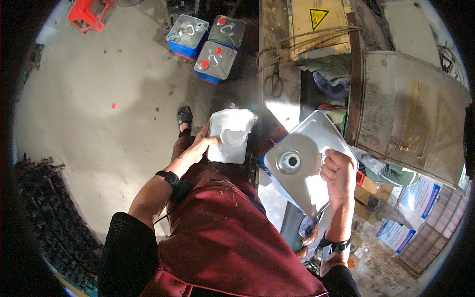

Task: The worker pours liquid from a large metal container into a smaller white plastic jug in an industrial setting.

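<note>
My left hand [200,146] is closed round the side of a white plastic container [228,154], which looks cut open at the top, above my lap. What the container holds is too bright to make out. On the right, a square metal can [303,141] with a silver top and blue sides is tilted, its round spout [291,161] uncapped. My right hand [339,171] is curled closed at the handle on the can's top, the handle mostly hidden by the fingers. A gap separates the container from the can.
Three similar metal cans [189,30] stand on the floor ahead, two with red caps. A red plastic stool or crate [91,14] is far left. Scissors [273,85] lie on the bench edge. A metal cabinet [410,111] stands right; a small red cap [114,105] lies on the floor.
</note>
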### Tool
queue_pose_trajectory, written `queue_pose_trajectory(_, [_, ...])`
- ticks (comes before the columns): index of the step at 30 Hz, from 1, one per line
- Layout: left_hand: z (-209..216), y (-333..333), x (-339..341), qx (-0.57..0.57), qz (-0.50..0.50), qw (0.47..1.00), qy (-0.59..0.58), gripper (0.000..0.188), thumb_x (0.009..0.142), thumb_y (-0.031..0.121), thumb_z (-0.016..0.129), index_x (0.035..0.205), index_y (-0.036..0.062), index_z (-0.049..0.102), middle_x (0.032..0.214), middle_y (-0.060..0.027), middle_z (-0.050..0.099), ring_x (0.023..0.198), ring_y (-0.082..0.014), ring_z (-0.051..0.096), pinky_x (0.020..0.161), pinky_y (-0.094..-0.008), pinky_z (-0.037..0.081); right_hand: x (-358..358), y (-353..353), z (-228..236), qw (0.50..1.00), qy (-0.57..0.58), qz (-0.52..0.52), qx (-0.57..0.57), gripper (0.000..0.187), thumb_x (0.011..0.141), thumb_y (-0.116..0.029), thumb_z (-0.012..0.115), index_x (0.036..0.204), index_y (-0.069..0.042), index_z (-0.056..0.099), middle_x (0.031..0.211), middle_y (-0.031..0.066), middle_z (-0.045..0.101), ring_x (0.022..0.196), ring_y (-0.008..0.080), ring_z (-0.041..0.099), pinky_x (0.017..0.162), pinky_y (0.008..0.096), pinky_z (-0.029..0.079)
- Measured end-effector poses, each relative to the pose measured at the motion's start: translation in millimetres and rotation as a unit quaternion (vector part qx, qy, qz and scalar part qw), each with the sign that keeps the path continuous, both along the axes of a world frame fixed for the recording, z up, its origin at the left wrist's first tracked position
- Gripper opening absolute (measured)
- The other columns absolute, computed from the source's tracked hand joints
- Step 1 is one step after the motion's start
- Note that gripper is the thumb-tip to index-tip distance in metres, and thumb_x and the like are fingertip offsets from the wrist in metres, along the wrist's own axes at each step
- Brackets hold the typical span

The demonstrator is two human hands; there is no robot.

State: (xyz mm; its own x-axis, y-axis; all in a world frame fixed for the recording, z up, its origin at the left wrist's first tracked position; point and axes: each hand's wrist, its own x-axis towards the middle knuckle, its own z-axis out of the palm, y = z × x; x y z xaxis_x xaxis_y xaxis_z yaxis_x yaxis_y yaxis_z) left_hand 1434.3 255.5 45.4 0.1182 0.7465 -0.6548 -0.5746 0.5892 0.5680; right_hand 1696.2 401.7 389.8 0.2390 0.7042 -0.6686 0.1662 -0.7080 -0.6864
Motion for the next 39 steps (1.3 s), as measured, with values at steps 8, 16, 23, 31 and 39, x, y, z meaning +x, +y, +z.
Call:
queue_pose_trajectory(8, [22,6,-22,0.01,0.059,0.998,0.026,0.107,0.067,0.011,0.068,0.159,0.0009,0.015,0.143,-0.0241,0.049,0.124,-0.0321,0.056,0.107,-0.0402,0.044,32,-30,7,0.998,0.003,0.012,0.059,0.019,0.099,-0.014,0.057,0.085,-0.002,0.06,0.057,-0.009,0.033,0.045,0.0038,0.029,0.042,0.0236,0.021])
queue_pose_trajectory(16, [86,7,-49,0.01,0.09,0.996,0.005,0.09,0.071,0.017,0.067,0.153,0.0068,0.031,0.131,-0.0169,0.059,0.122,-0.0295,0.058,0.102,-0.0457,0.051,45,-59,4,0.998,0.028,-0.023,0.061,0.026,0.098,-0.013,0.056,0.073,-0.008,0.053,0.058,-0.0077,0.031,0.046,0.0057,0.027,0.042,0.0254,0.022])
queue_pose_trajectory(23, [102,-10,-81,-0.001,0.137,0.99,-0.017,0.077,0.075,0.018,0.065,0.146,0.0036,0.04,0.124,-0.0153,0.061,0.115,-0.0281,0.062,0.099,-0.0433,0.053,23,-85,2,0.997,0.017,-0.04,0.063,0.029,0.097,-0.013,0.055,0.069,-0.011,0.048,0.058,-0.0062,0.031,0.046,0.0072,0.029,0.043,0.0262,0.024])
queue_pose_trajectory(31, [101,-43,-153,-0.079,0.181,0.968,-0.154,0.064,0.081,0.025,0.065,0.137,-0.0014,0.048,0.122,-0.0154,0.062,0.115,-0.0306,0.062,0.099,-0.0461,0.052,-73,-94,5,0.998,0.002,0.014,0.054,0.028,0.096,-0.012,0.054,0.069,-0.011,0.048,0.057,-0.0067,0.031,0.046,0.0068,0.029,0.043,0.0266,0.024])
queue_pose_trajectory(39, [58,-95,-299,-0.043,0.209,0.968,-0.133,0.072,0.078,0.025,0.066,0.143,0.0003,0.044,0.129,-0.014,0.061,0.119,-0.0283,0.06,0.103,-0.0465,0.05,-217,-83,-3,1.0,-0.013,0.011,0.023,0.018,0.092,-0.01,0.055,0.075,-0.003,0.057,0.056,-0.0052,0.035,0.044,0.0075,0.032,0.041,0.0267,0.024])
